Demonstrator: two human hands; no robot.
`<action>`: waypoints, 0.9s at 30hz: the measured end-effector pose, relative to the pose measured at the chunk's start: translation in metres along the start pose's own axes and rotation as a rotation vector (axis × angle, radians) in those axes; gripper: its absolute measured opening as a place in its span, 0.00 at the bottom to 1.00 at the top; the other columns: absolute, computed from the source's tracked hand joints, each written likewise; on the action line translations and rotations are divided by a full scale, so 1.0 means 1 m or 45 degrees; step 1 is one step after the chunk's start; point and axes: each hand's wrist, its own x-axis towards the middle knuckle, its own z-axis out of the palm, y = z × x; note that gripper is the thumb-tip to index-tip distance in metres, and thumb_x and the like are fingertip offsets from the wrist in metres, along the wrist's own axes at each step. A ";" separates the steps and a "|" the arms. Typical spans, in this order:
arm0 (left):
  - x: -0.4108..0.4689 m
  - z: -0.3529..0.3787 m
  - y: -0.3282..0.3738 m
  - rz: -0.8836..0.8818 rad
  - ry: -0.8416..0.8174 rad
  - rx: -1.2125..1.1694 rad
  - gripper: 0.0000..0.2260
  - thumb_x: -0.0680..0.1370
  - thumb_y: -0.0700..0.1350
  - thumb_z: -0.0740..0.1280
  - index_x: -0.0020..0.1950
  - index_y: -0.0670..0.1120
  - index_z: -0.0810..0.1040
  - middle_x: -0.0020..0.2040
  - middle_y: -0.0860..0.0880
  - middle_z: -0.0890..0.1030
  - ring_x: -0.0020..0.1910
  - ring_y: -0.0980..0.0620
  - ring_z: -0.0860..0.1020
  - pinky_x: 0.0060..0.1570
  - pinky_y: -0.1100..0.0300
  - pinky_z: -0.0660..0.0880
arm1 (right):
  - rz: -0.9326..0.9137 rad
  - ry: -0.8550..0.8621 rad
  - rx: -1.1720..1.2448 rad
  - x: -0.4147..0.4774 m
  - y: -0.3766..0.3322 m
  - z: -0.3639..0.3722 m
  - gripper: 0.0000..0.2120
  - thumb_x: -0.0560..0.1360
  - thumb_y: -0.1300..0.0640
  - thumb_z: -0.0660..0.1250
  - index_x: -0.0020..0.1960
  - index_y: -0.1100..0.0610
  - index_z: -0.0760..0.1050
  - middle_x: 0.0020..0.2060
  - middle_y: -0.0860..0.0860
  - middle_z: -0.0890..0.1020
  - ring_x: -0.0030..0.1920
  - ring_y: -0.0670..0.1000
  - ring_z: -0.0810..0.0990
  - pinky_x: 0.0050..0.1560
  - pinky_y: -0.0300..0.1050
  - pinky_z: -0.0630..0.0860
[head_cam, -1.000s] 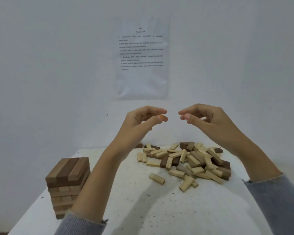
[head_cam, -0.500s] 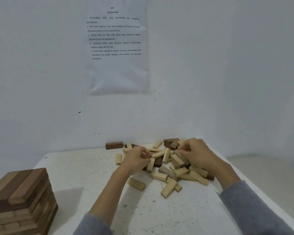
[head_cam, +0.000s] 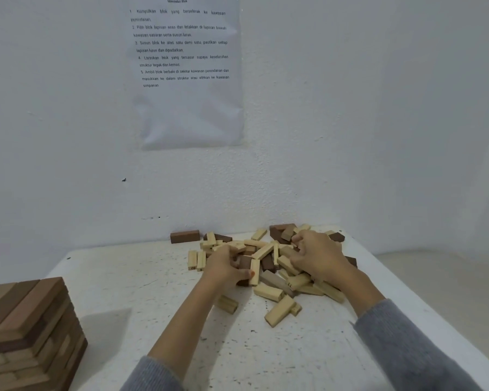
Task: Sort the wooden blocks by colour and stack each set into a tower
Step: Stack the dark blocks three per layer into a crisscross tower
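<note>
A loose pile of wooden blocks, mostly pale with a few dark brown ones, lies at the far right of the white table. My left hand is at the pile's left side. Its fingers and thumb curl round a dark brown block. My right hand lies on top of the pile with its fingers curled down among the blocks; what they hold is hidden. A stacked tower, with brown layers above pale ones, stands at the near left corner.
One brown block lies alone against the white wall behind the pile. A printed sheet hangs on the wall above. The table's right edge runs close by my right sleeve.
Both hands came down from mid-air onto the pile. The left hand has since closed round a dark brown block, and the view has shifted right and closer.
</note>
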 end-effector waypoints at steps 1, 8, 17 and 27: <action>0.000 -0.001 0.001 -0.041 -0.021 -0.029 0.26 0.71 0.42 0.75 0.67 0.42 0.71 0.57 0.43 0.79 0.55 0.48 0.77 0.52 0.56 0.75 | -0.001 -0.004 0.032 0.000 0.000 0.000 0.20 0.77 0.50 0.64 0.67 0.54 0.71 0.43 0.46 0.79 0.52 0.50 0.77 0.58 0.47 0.70; -0.004 -0.008 0.005 -0.056 -0.011 -0.255 0.09 0.74 0.36 0.71 0.53 0.41 0.78 0.45 0.46 0.79 0.43 0.53 0.76 0.38 0.67 0.72 | -0.099 -0.006 0.228 -0.001 -0.001 -0.008 0.13 0.73 0.54 0.68 0.57 0.48 0.73 0.53 0.49 0.70 0.48 0.51 0.77 0.52 0.53 0.78; -0.009 -0.021 0.023 -0.001 0.091 -0.570 0.07 0.81 0.42 0.60 0.59 0.43 0.68 0.47 0.46 0.77 0.42 0.51 0.79 0.40 0.58 0.78 | -0.307 -0.078 -0.048 -0.017 -0.022 -0.008 0.08 0.74 0.54 0.66 0.38 0.54 0.71 0.39 0.51 0.81 0.40 0.53 0.78 0.33 0.40 0.66; -0.021 -0.029 0.027 0.084 0.016 -0.671 0.10 0.82 0.38 0.59 0.63 0.41 0.67 0.42 0.44 0.82 0.36 0.50 0.81 0.37 0.61 0.79 | -0.247 0.004 -0.088 -0.022 -0.029 0.009 0.25 0.74 0.45 0.68 0.26 0.53 0.60 0.23 0.45 0.65 0.24 0.45 0.63 0.26 0.38 0.57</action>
